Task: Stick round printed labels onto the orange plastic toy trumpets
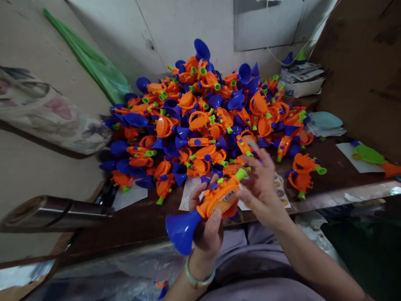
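Note:
A toy trumpet (219,197) with an orange body, a blue bell and a green mouthpiece lies across my left hand (210,230), whose fingers and thumb grip its body. A label with a barcode shows on its upper side. My right hand (263,188) is beside the mouthpiece end, fingers apart and somewhat blurred; its thumb is close to the trumpet's body, and I cannot tell whether it touches. Under and behind the hands lie sticker sheets (280,191) with round pictures. A large heap of similar toy trumpets (199,121) rises just beyond.
A steel flask (56,211) stands at the left, near a floral bag (59,113) and a green plastic bag (90,58). On the right are stacked papers (300,79), a pale blue piece (326,120), a green toy part (369,154) and a tall cardboard box (360,71).

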The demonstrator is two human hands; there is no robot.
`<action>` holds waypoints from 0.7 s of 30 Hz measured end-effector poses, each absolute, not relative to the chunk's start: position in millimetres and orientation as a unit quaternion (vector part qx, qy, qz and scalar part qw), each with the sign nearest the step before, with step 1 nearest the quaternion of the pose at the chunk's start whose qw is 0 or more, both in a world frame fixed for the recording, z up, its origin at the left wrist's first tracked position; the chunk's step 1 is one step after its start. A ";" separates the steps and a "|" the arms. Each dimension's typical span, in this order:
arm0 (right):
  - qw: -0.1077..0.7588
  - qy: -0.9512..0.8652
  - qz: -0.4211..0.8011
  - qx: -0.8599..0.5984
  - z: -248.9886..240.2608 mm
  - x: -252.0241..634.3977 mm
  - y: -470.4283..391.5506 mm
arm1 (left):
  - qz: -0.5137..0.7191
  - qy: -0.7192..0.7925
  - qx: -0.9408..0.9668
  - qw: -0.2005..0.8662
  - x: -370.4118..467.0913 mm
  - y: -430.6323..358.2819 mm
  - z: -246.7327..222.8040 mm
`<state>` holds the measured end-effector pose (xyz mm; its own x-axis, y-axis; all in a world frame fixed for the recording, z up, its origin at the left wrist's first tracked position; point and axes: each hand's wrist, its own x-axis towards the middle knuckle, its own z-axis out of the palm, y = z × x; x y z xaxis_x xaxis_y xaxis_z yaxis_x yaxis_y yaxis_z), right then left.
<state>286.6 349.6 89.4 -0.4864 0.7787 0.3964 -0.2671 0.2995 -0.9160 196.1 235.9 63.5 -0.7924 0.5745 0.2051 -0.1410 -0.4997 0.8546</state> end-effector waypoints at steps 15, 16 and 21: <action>0.359 -0.705 0.612 0.014 103.3 307.5 320.4 | 0.729 0.524 0.359 0.254 184.8 219.6 69.1; 0.346 -0.672 0.654 0.018 108.4 309.4 321.0 | 0.738 0.507 0.350 0.274 184.8 219.7 69.6; 0.423 -0.608 0.661 -0.120 117.1 306.8 333.8 | 0.767 0.471 0.303 0.315 191.9 226.0 63.0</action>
